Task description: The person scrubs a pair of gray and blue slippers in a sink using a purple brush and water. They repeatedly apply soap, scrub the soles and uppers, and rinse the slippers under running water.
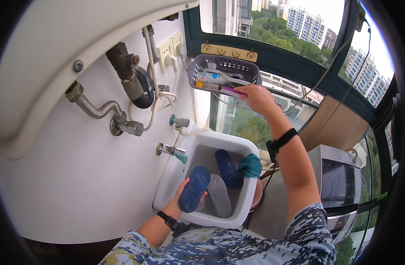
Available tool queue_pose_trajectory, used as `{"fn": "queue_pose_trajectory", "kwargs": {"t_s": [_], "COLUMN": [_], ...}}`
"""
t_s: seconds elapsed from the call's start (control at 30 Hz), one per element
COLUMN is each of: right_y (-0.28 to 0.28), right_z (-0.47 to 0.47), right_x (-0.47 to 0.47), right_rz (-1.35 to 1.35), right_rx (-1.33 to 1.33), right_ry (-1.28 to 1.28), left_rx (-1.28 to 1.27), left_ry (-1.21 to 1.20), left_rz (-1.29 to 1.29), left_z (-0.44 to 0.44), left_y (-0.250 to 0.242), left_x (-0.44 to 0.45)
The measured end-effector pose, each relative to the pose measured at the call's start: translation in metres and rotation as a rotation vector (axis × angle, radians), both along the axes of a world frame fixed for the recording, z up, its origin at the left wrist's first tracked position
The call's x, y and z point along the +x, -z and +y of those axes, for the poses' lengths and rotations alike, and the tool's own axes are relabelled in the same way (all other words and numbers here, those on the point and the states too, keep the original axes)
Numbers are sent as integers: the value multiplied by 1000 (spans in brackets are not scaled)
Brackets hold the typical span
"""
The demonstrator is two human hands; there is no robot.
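My left hand (178,197) grips a blue slipper (195,188), sole side up, above the near left part of a white utility sink (227,221). In the sink's cloudy water lie a second blue slipper (228,169) and a grey slipper (219,196); another pale shape is partly hidden behind my left hand. My right hand (259,99) reaches to the front edge of a grey plastic basket (252,69), its fingers closed around a purple-and-white brush (231,91). Inside the basket are a white-handled brush (227,77) and a white bottle (207,77).
A teal cloth (251,165) hangs over the sink's right rim. A tap (172,150) juts in from the left wall. Above are pipes (131,82) and wall sockets (166,54) with plugs. Loose cables (317,84) cross the window; a silver-and-black appliance (340,182) stands right.
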State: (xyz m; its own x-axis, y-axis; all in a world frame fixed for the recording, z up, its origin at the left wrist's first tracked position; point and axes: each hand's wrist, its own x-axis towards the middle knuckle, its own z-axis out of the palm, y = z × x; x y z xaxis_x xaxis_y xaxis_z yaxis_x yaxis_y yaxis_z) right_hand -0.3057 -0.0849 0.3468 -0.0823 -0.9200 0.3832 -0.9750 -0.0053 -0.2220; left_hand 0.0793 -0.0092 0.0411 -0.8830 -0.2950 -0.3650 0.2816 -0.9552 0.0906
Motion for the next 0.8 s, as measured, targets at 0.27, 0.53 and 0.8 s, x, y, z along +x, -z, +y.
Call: {"fn": "queue_pose_trajectory", "kwargs": {"t_s": [0.27, 0.53, 0.8], "right_y": [-4, -8, -8], "right_z": [-49, -56, -55], "right_x": [-2, -4, -4], "right_rz": [135, 98, 47], "right_rx": [309, 336, 299], "right_ry": [384, 253, 225], "left_rx": [-3, -12, -45], "left_ry": [-61, -50, -16], "left_rz": [-2, -44, -108], "left_z": [-3, -4, -12], "left_y": [-12, -6, -15], "left_x": [32, 37, 24]}}
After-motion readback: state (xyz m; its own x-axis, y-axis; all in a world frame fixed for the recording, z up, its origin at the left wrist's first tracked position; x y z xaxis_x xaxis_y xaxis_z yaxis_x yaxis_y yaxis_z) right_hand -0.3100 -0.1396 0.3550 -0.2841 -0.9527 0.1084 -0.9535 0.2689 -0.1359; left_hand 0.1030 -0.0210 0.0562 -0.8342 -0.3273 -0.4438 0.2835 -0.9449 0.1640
